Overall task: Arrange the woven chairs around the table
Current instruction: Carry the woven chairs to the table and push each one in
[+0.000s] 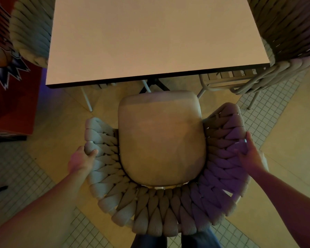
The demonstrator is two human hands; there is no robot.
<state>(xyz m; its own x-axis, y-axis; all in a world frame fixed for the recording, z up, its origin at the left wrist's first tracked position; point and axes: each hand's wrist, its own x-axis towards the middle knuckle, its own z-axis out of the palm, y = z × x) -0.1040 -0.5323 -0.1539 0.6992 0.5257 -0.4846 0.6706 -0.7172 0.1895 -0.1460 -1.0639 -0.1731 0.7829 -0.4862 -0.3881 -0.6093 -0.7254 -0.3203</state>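
Both hands, left (82, 158) and right (250, 154), are wrapped around the arms of the chair (161, 140), which stands just short of the table (150, 42). It looks mid-placement; next it needs a straight push under the edge.

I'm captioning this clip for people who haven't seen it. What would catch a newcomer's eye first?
The woven chair fills the lower centre, its pale seat facing the table above. The left hand and right hand grip its curved back on either side. Two more chairs flank the table's upper corners.
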